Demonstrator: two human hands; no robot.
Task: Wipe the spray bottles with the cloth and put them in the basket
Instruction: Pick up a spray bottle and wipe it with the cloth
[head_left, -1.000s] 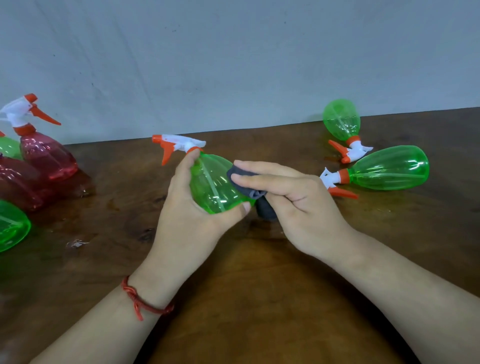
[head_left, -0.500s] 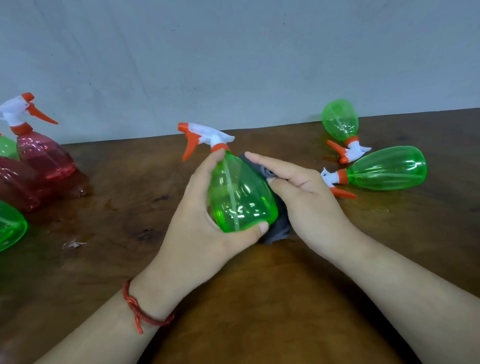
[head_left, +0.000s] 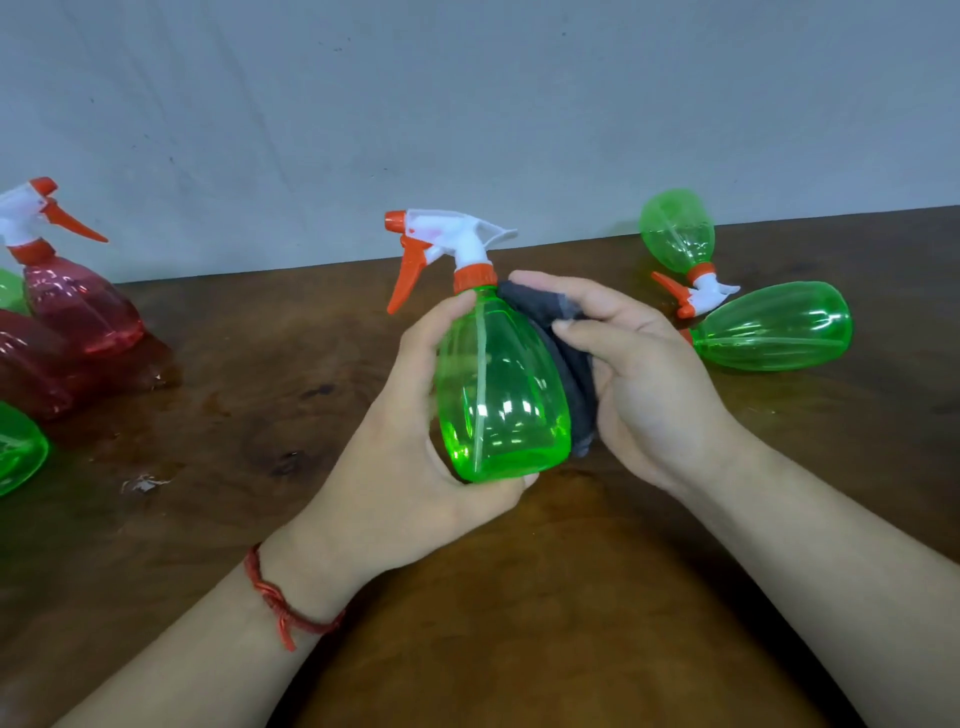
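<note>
My left hand (head_left: 400, 457) grips a green spray bottle (head_left: 498, 395) with a white and orange trigger head, held nearly upright above the table's middle. My right hand (head_left: 644, 379) holds a dark grey cloth (head_left: 561, 358) pressed against the bottle's right side. Two more green spray bottles lie on their sides at the right: one (head_left: 675, 234) near the wall, one (head_left: 774, 327) just in front of it. No basket is in view.
At the left edge stand or lie red spray bottles (head_left: 78, 306) and parts of green ones (head_left: 18, 447). The brown wooden table (head_left: 519, 623) shows wet patches at the left. A grey wall runs behind the table.
The held bottle has turned from tilted left to nearly upright and risen. My right hand with the cloth has moved from the bottle's front round to its right side.
</note>
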